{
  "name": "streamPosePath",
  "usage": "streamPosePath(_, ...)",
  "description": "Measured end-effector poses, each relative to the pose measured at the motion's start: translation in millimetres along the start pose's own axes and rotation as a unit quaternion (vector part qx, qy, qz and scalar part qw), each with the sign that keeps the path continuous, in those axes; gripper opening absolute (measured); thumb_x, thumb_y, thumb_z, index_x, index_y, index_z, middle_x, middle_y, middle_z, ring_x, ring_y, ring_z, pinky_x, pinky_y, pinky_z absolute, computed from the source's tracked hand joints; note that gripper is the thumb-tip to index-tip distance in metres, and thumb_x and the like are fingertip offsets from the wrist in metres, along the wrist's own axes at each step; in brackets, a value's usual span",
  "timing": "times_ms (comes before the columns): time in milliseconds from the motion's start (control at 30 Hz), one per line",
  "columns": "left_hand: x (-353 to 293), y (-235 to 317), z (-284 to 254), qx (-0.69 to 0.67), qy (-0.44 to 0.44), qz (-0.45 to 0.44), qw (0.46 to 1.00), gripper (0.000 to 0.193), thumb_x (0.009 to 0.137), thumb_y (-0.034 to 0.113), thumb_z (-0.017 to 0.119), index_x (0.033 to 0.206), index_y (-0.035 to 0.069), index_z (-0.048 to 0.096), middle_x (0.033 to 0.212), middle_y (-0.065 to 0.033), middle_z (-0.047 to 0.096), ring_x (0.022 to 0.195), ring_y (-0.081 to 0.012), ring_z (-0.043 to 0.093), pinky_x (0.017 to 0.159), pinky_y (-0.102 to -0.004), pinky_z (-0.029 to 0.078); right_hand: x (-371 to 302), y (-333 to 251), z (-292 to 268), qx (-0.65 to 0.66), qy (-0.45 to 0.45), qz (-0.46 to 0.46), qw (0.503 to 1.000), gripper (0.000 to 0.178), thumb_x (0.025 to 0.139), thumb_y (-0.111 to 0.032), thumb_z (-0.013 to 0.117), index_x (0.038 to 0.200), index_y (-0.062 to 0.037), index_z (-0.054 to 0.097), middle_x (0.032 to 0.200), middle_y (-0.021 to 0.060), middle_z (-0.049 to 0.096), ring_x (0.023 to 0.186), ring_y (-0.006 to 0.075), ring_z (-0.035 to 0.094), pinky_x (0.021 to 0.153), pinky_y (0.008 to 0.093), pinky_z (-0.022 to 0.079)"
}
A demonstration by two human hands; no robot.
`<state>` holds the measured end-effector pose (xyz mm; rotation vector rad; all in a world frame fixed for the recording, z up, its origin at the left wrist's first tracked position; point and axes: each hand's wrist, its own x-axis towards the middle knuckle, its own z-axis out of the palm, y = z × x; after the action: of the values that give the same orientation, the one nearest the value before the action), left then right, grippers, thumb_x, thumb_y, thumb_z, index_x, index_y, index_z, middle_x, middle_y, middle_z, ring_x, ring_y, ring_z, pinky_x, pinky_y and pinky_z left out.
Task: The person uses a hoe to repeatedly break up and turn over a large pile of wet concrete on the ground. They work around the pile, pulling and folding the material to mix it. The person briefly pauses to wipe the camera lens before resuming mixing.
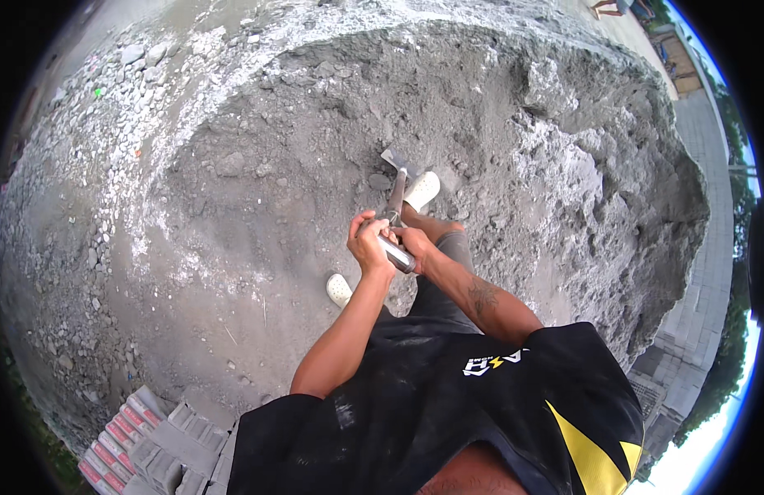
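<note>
In front of my body I hold a hoe [396, 198] with a thick, worn handle and a flat metal blade [393, 158]. My left hand [370, 242] is closed round the handle from the left side. Close beside it, my right hand [412, 242] grips the same handle from the right. The handle's near end sticks out below my hands, toward my body. The blade is at the grey sandy ground [316, 157], next to my right shoe [422, 190]; whether its edge is sunk in cannot be made out.
A rough, lumpy bank of grey sand [596, 181] rises ahead and to the right. Loose pale stones [110, 157] lie at the left. Stacked grey blocks [184, 441] and red-and-white bags [118, 445] stand at the lower left. My left shoe [339, 289] is behind the right one.
</note>
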<state>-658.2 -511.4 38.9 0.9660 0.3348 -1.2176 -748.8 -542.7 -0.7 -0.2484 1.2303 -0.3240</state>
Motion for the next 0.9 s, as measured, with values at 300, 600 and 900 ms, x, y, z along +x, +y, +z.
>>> streamPosePath(300, 105, -71, -33, 0.055, 0.068, 0.023, 0.996, 0.031, 0.064, -0.003, 0.046, 0.094, 0.005, 0.050, 0.059, -0.0050, 0.044, 0.041, -0.0149, 0.041, 0.039, -0.0284, 0.037, 160, 5, -81, -0.547, 0.191, -0.228, 0.783, 0.040, 0.081, -0.032, 0.050, 0.090, 0.0064, 0.057, 0.073, 0.0168, 0.060, 0.064, 0.0222, 0.060, 0.059, 0.0337, 0.049)
streamPosePath(600, 131, -68, -213, 0.076, 0.276, -0.089, 0.954, 0.025, 0.065, 0.007, 0.055, 0.090, 0.002, 0.054, 0.060, -0.0053, 0.044, 0.045, -0.0166, 0.044, 0.042, -0.0302, 0.039, 197, 5, -69, -0.479, 0.036, 0.077, 0.874, 0.078, 0.077, -0.061, 0.044, 0.120, 0.0034, 0.040, 0.108, 0.0154, 0.052, 0.088, 0.0236, 0.055, 0.063, 0.0323, 0.047)
streamPosePath(900, 145, -68, -211, 0.213, 0.406, 0.025, 0.888, 0.009, 0.071, 0.005, 0.059, 0.074, 0.001, 0.052, 0.056, -0.0042, 0.046, 0.041, -0.0124, 0.043, 0.036, -0.0239, 0.033, 374, -25, -138, -0.245, 0.180, 0.097, 0.948, 0.059, 0.068, -0.044, 0.068, 0.092, 0.0069, 0.053, 0.072, 0.0100, 0.055, 0.062, 0.0209, 0.055, 0.054, 0.0356, 0.048)
